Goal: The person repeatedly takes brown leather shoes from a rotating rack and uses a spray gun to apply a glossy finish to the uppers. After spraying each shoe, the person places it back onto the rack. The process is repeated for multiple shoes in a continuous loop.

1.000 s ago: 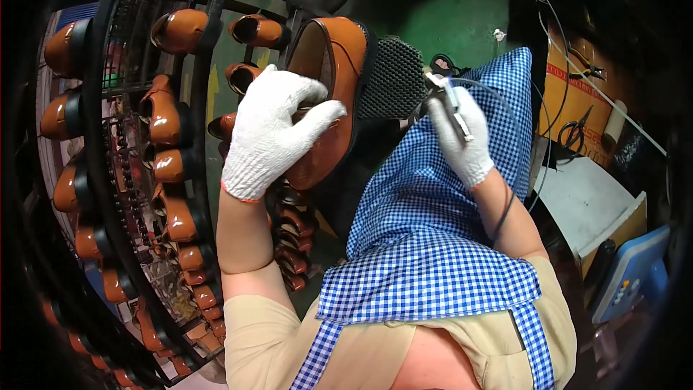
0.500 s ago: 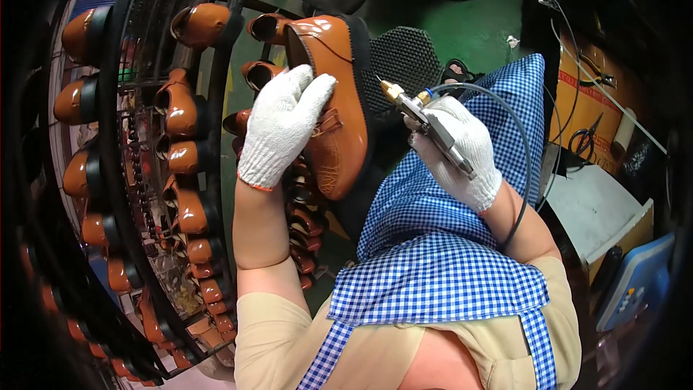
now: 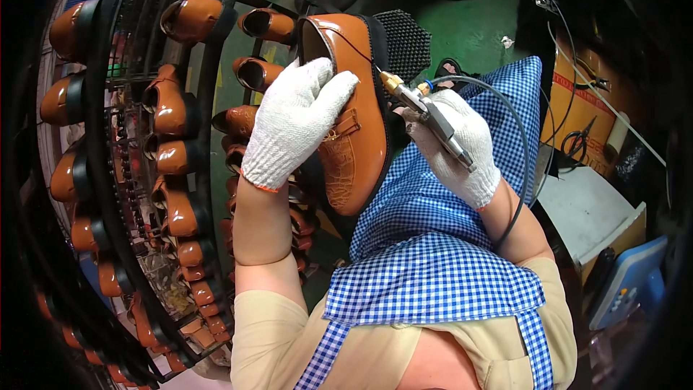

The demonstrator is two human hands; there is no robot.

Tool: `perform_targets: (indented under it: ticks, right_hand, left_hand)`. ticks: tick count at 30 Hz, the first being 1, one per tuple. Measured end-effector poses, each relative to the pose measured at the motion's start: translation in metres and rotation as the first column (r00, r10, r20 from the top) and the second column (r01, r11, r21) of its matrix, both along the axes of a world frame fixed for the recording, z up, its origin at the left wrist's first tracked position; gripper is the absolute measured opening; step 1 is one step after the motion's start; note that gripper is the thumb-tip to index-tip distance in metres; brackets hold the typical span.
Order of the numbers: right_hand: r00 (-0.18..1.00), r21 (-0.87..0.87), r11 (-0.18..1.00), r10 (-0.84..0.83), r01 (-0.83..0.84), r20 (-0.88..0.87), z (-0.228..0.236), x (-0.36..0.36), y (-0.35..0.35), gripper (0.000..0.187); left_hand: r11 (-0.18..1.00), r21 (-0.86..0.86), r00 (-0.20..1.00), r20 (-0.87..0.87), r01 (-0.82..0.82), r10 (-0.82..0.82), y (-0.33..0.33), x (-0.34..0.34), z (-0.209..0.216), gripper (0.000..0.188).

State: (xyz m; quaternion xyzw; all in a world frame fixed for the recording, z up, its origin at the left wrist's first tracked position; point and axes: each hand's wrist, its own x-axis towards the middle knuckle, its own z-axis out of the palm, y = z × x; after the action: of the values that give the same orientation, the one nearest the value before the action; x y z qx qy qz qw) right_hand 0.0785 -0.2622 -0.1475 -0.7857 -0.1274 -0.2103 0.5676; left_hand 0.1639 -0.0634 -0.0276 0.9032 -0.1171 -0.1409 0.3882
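Observation:
My left hand (image 3: 296, 119), in a white knit glove, grips a glossy tan leather shoe (image 3: 364, 155) by its opening, with the thumb lying over the upper. The shoe has a dark sole, a strap and a crinkled, textured patch toward its near end. In my right hand (image 3: 462, 145), also gloved, is a metal spray gun (image 3: 433, 119) with a brass nozzle and a grey hose (image 3: 516, 123). The nozzle tip points at the shoe's sole-side edge, very near it; whether they touch I cannot tell.
Black metal racks (image 3: 115, 101) on the left carry rows of similar tan shoes (image 3: 177, 209). A blue checked apron (image 3: 433, 274) covers my lap. To the right stand an orange box (image 3: 585, 126) with scissors (image 3: 577, 141) and pliers, and a grey-topped box (image 3: 585, 209).
The shoe and my left hand have shifted to the right, closer to the spray gun. My right hand stays nearly in place, so the nozzle is now beside the shoe's edge.

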Motion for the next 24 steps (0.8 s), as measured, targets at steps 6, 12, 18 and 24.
perform_targets:
  ticks: [6,12,18,24]
  right_hand:
    - [1.000,0.041,0.999,0.007,-0.006,-0.022,-0.007,-0.001,0.002,0.017]
    - [0.998,0.077,0.997,0.007,-0.002,-0.060,-0.010,-0.003,0.005,0.016]
    - [0.999,-0.004,1.000,-0.006,0.006,-0.043,-0.003,0.000,0.000,0.017]
    - [0.988,0.214,0.977,0.060,-0.028,-0.141,-0.010,0.029,-0.024,0.018]
  left_hand:
    - [0.972,0.211,0.989,0.087,0.103,-0.123,-0.003,0.000,0.006,0.019]
    - [0.975,0.203,0.993,0.064,0.089,-0.104,-0.005,-0.001,0.007,0.019]
    - [0.957,0.248,0.976,0.114,0.153,-0.185,-0.006,-0.001,0.006,0.020]
    - [0.960,0.221,0.976,0.095,0.171,-0.196,-0.004,0.011,0.004,0.020]
